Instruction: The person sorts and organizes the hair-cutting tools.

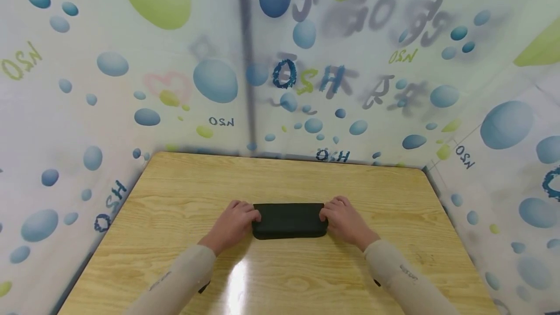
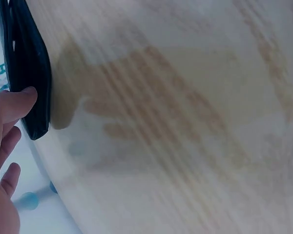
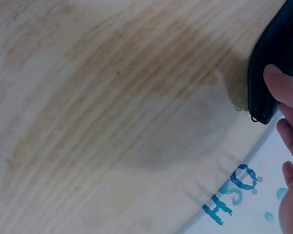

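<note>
A long black case [image 1: 289, 219] with rounded corners lies crosswise at the middle of the table in the head view. My left hand [image 1: 236, 219] pinches its left end, thumb on the near face. At the opposite end, my right hand [image 1: 342, 218] grips it the same way. The left wrist view shows the case [image 2: 31, 63] edge-on at the upper left, with a narrow gap along its far side and the thumb [image 2: 22, 101] pressed to it. On the right wrist view, a small loop [image 3: 254, 118] sticks out at the corner of the case [image 3: 263, 83].
The wood-grain table [image 1: 284, 276] has a straight back edge against a patterned curtain [image 1: 210, 28] with bubbles and lettering. More patterned sheeting hangs along the left and right sides. Light glares off the tabletop between the forearms.
</note>
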A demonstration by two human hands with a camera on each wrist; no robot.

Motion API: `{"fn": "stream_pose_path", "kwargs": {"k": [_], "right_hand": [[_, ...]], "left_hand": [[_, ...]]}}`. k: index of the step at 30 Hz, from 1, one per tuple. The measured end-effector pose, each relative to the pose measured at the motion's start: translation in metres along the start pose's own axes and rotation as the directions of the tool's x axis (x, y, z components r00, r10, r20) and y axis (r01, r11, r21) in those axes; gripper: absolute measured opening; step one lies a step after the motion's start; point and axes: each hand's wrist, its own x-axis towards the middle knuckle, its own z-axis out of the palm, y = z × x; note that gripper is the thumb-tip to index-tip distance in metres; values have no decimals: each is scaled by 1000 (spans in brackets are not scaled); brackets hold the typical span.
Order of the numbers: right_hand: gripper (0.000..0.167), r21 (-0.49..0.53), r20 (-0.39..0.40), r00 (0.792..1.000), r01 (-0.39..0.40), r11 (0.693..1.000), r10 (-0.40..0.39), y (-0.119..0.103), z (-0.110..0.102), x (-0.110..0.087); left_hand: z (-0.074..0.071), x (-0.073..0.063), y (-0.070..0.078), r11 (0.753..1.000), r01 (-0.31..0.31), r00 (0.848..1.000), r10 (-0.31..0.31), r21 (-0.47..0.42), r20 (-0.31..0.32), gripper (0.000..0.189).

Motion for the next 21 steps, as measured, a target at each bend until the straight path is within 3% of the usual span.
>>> {"fn": "stream_pose_path", "kwargs": {"k": [12,21], "right_hand": [[28,-22,23,1000,1,1000,-1,-1,10,-2],[23,-2,7,1000,18,1000,-18,3,4,-8]], "left_hand": [[6,-6,3,999,-35,999,35,23,-32,22],[6,-6,1,999,-19,999,20,40,-27,23]]}}
